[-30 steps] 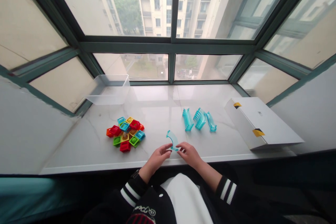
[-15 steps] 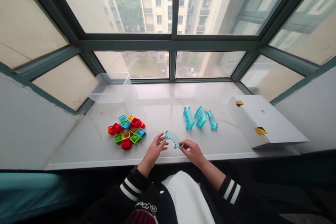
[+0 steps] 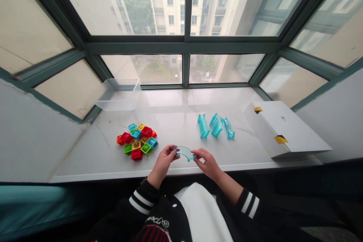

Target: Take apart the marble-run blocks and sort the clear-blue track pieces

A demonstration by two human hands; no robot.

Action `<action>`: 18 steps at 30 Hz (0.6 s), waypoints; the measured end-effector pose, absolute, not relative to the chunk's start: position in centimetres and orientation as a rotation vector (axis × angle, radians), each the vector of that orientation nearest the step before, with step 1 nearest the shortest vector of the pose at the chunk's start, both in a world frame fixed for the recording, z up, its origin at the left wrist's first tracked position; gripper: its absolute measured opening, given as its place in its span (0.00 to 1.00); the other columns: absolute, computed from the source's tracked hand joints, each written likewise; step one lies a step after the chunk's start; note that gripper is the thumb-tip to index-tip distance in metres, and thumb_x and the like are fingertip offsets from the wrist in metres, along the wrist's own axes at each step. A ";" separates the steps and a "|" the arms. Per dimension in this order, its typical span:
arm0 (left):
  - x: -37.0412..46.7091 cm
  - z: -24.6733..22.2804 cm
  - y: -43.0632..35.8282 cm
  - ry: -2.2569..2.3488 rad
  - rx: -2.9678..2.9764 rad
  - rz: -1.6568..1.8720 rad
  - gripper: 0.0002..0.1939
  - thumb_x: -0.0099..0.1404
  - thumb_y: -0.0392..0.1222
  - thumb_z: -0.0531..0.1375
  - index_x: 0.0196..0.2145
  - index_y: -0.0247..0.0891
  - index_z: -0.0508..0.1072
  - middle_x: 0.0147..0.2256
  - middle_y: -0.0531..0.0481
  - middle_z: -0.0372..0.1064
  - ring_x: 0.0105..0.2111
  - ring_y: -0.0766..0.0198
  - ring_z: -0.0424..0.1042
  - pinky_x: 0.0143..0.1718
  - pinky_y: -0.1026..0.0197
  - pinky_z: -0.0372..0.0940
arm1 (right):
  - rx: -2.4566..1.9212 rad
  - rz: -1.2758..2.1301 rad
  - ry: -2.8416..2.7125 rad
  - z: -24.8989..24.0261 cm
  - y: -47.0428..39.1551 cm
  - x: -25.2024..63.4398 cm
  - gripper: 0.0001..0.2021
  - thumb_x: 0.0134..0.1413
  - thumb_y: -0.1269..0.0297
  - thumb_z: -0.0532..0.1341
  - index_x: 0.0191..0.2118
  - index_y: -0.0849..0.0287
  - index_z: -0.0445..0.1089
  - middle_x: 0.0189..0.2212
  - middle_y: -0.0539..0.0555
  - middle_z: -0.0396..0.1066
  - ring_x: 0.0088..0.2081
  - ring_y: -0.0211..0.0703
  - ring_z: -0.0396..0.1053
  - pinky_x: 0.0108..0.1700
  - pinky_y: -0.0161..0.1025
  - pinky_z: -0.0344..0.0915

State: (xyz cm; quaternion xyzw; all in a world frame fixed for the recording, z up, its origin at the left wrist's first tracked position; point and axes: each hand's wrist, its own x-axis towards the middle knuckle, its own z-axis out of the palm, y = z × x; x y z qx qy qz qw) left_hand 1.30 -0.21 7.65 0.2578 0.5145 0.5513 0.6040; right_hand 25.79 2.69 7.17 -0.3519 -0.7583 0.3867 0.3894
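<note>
A clear blue curved track piece (image 3: 185, 152) is held between my two hands above the front of the white ledge. My left hand (image 3: 166, 157) pinches its left end, and my right hand (image 3: 205, 160) pinches its right end. Left of my hands lies a pile of red, green, yellow, orange and blue blocks (image 3: 136, 154). Beyond my right hand are more clear blue pieces: a straight stack (image 3: 203, 126), a curved stack (image 3: 217, 125) and a smaller piece (image 3: 229, 128) beside them.
A clear plastic bin (image 3: 121, 105) stands at the back left, by the window. On the right of the marble ledge (image 3: 170, 100) sits a white box (image 3: 295, 128) with yellow and black tape. The ledge's front edge runs just under my hands.
My left hand has closed on the left end of the curved piece, where its fingers were spread beside it. The piece has turned a little, its left end lower and further left.
</note>
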 end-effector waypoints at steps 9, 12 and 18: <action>1.8 8.6 -0.3 1.208 0.598 1.234 0.33 0.53 0.59 0.76 0.48 0.36 0.76 0.47 0.39 0.80 0.40 0.56 0.81 0.47 0.51 0.76 | -0.963 0.965 -1.821 6.6 3.1 26.2 0.15 0.66 0.64 0.64 0.57 0.51 0.75 0.44 0.55 0.79 0.40 0.44 0.78 0.47 0.44 0.78; 1.7 8.3 -0.3 1.214 0.616 1.223 0.33 0.58 0.61 0.73 0.52 0.36 0.76 0.50 0.37 0.79 0.37 0.59 0.80 0.44 0.53 0.75 | -0.952 0.942 -1.831 7.1 3.3 26.8 0.14 0.67 0.63 0.63 0.55 0.51 0.76 0.42 0.55 0.79 0.39 0.44 0.78 0.46 0.44 0.77; 1.7 7.5 -0.3 1.242 0.680 1.199 0.29 0.58 0.61 0.72 0.47 0.36 0.78 0.40 0.44 0.79 0.33 0.63 0.76 0.40 0.57 0.74 | -0.879 0.999 -1.967 9.5 3.8 28.3 0.07 0.67 0.65 0.63 0.45 0.51 0.79 0.40 0.54 0.79 0.40 0.44 0.77 0.45 0.41 0.74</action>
